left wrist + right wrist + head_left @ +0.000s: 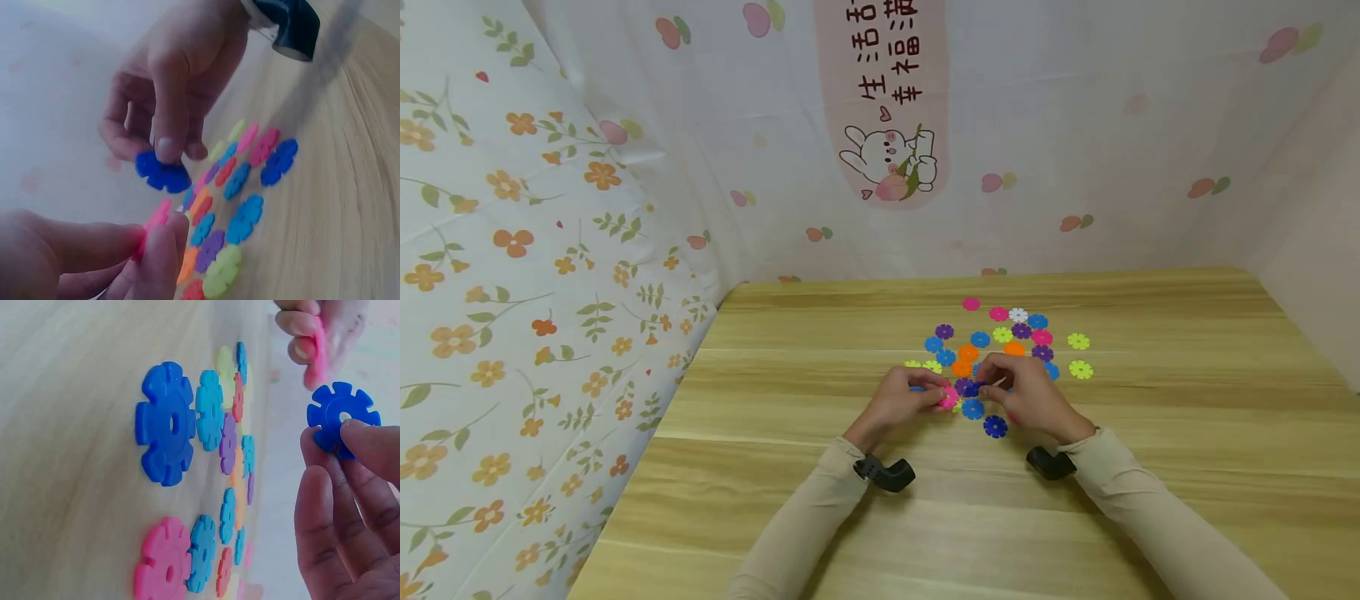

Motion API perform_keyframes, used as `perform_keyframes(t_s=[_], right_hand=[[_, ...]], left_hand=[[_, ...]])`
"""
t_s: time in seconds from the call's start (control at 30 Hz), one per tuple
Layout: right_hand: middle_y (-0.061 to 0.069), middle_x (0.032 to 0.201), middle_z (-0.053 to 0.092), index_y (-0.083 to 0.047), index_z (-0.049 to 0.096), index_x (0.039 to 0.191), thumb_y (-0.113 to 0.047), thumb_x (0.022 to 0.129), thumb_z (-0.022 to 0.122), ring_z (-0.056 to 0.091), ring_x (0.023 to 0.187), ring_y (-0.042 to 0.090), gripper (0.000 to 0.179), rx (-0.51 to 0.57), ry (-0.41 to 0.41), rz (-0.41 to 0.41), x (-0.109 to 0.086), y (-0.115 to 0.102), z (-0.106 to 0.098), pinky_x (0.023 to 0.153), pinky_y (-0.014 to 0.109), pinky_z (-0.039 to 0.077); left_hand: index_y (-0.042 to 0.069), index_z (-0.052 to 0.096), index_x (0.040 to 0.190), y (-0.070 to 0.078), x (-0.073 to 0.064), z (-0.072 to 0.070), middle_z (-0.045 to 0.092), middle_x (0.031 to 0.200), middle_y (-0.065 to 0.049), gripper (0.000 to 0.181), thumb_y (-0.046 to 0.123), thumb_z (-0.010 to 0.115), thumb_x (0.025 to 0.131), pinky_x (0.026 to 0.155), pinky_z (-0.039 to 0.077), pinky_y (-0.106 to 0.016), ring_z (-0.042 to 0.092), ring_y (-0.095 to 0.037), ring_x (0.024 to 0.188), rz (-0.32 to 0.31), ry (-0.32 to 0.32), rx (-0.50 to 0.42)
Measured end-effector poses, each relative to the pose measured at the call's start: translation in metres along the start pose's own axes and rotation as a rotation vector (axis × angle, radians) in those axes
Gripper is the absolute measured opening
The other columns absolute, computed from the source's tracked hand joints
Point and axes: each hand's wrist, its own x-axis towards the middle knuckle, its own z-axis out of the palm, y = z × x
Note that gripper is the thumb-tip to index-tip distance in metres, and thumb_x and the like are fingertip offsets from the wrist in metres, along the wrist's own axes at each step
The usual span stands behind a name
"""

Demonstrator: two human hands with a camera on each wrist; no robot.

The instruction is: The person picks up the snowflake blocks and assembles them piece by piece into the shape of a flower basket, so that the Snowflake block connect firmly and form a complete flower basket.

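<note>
"So, what does the left hand (898, 400) have?"

"A pink disc (950, 397), notched like a flower — thumb and fingers pinch it."

"And the right hand (1030, 392)?"

"Its thumb presses a dark-blue disc (330, 412) against the fingers behind; the rest bend loosely alongside."

"Do those two touch?"

"They are near but apart — the left wrist view shows the gap."

"Where on the worktop (1187, 375) is this?"

"Above its middle, well in from the left and right edges. Loose discs lie about beneath the hands and spread toward the far edge. Closest to that edge is another pink one (972, 304), with a white disc (1018, 315) to its right."

"Anything farther out?"

"Two yellow-green discs (1081, 369) lie on the right-edge side of the group. A second dark-blue one (996, 427) lies nearest the wearer."

"And the wrists?"

"Black mounts (891, 476) at both cuffs."
</note>
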Motion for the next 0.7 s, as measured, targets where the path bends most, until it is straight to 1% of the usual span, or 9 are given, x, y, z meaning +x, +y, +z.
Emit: perform_keyframes(t_s=[0.07, 0.23, 0.3, 0.4, 0.6, 0.7], right_hand=[[0.000, 0.084, 0.064, -0.008, 0.063, 0.086, 0.003, 0.081, 0.068, 0.063, 0.078, 0.012, 0.013, 0.019, 0.004, 0.008, 0.0005, -0.0030, 0.0002, 0.068, 0.030, 0.053], [0.000, 0.086, 0.065, -0.009, 0.065, 0.087, 0.003, 0.082, 0.068, 0.062, 0.079, 0.013, 0.014, 0.042, 0.017, 0.017, 0.0007, -0.0076, -0.0001, 0.068, 0.033, 0.052], [0.000, 0.086, 0.065, -0.009, 0.065, 0.088, 0.004, 0.081, 0.068, 0.062, 0.078, 0.013, 0.014, 0.040, 0.025, 0.009, 0.0003, -0.0080, -0.0004, 0.067, 0.033, 0.052], [-0.001, 0.086, 0.066, -0.009, 0.066, 0.088, 0.003, 0.081, 0.069, 0.061, 0.077, 0.012, 0.014, 0.028, 0.033, -0.017, 0.0002, -0.0080, -0.0001, 0.065, 0.032, 0.052], [-0.005, 0.085, 0.066, -0.011, 0.068, 0.089, 0.003, 0.080, 0.070, 0.060, 0.076, 0.010, 0.017, -0.002, 0.055, -0.067, 0.0002, -0.0075, 0.0012, 0.061, 0.030, 0.052], [-0.006, 0.086, 0.066, -0.012, 0.068, 0.088, 0.003, 0.079, 0.071, 0.060, 0.076, 0.010, 0.018, -0.032, 0.067, -0.104, 0.0012, -0.0069, 0.0011, 0.060, 0.030, 0.051]], left_hand=[[-0.003, 0.069, 0.099, 0.0008, 0.0002, 0.0013, 0.065, 0.090, -0.011, 0.015, 0.000, 0.065, 0.085, 0.074, 0.053, -0.038, 0.066, -0.021, 0.074, 0.006, -0.006, -0.004], [-0.004, 0.068, 0.099, 0.0023, 0.0007, 0.0044, 0.065, 0.090, -0.013, 0.015, -0.002, 0.064, 0.085, 0.074, 0.053, -0.039, 0.067, -0.026, 0.076, 0.012, -0.006, -0.050], [-0.006, 0.067, 0.100, 0.0033, 0.0003, 0.0056, 0.065, 0.090, -0.014, 0.015, -0.003, 0.064, 0.085, 0.074, 0.053, -0.039, 0.067, -0.029, 0.077, 0.007, -0.009, -0.071], [-0.006, 0.067, 0.100, 0.0039, -0.0005, 0.0064, 0.064, 0.091, -0.015, 0.016, -0.005, 0.063, 0.085, 0.075, 0.053, -0.039, 0.067, -0.029, 0.078, -0.003, -0.010, -0.099], [-0.009, 0.065, 0.102, 0.0035, -0.0006, 0.0069, 0.063, 0.095, -0.015, 0.017, -0.005, 0.063, 0.085, 0.077, 0.052, -0.041, 0.067, -0.022, 0.075, 0.010, 0.000, -0.105], [-0.011, 0.065, 0.102, 0.0049, -0.0005, 0.0071, 0.063, 0.095, -0.016, 0.018, -0.006, 0.062, 0.085, 0.078, 0.051, -0.043, 0.066, -0.021, 0.074, 0.009, 0.006, -0.125]])
